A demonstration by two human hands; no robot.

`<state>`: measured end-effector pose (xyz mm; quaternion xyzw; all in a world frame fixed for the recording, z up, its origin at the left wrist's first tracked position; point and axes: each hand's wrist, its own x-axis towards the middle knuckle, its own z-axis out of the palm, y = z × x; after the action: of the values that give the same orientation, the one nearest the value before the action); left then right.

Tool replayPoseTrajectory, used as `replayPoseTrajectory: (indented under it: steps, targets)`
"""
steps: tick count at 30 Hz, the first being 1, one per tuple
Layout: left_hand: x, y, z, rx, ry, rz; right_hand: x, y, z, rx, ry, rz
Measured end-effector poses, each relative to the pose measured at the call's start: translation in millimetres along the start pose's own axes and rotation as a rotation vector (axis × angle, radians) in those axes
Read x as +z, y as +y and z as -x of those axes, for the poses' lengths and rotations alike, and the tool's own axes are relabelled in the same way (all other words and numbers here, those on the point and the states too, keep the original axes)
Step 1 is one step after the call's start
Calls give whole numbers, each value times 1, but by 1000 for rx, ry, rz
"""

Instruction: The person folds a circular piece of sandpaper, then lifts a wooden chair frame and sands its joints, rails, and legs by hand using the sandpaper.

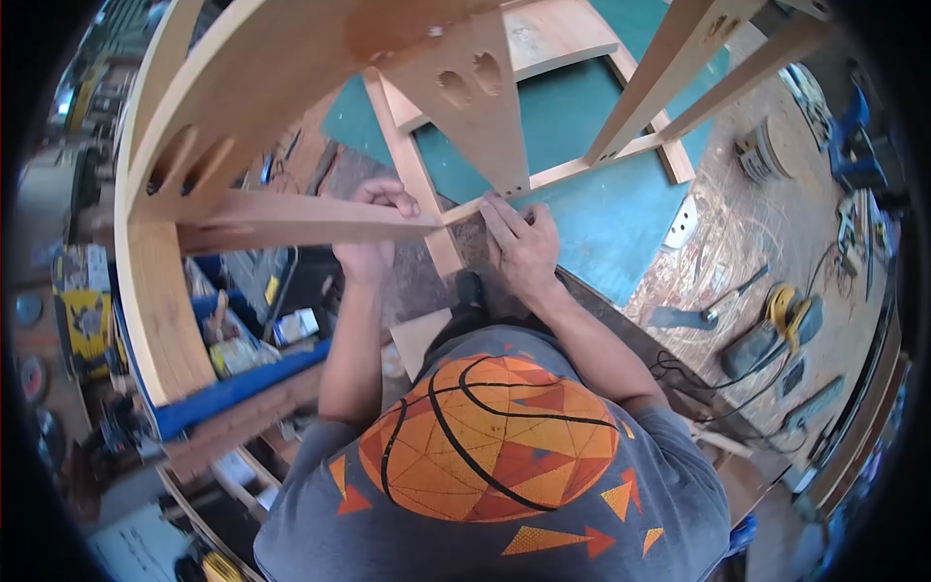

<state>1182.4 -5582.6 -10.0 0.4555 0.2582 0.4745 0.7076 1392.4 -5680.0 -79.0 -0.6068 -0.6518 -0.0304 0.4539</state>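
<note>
A large wooden frame [160, 320] with tapered legs stands over the workbench. My left hand [373, 228] is wrapped round a tapered wooden leg [310, 221] near its narrow end, fingers curled over its far side. That end meets the corner of a thin wooden rail [465, 211]. My right hand [522, 242] presses its fingertips on the rail, just right of the corner. Another tapered leg [475, 121], with two oval pocket holes, comes down to the rail beside my right fingers. Whether anything small lies under those fingertips is hidden.
Under the frame lies a green board [601, 233]. On the bench at right are a round tin [761, 150], a white power strip [684, 221], a scraper-like tool [684, 317], and a corded power tool [756, 344]. A blue-edged toolbox [242, 386] is at left.
</note>
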Motion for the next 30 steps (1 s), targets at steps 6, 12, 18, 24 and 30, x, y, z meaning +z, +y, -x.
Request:
replayPoseTrajectory:
  steps: [6,12,18,24,30]
  targets:
    - [5,66,-26,184,-324,-60,20,-40,4,173,104,-4]
    - [18,151,-114,499,-585,-348,46,-64,22,236,382,-145]
    - [67,173,-139,340,-742,-300,40,-84,69,336,548,-70]
    - [103,196,-166,-63,-841,-211,-13,-118,109,468,505,112]
    - [109,206,-186,-145,-892,-244,-48,-144,104,534,533,136]
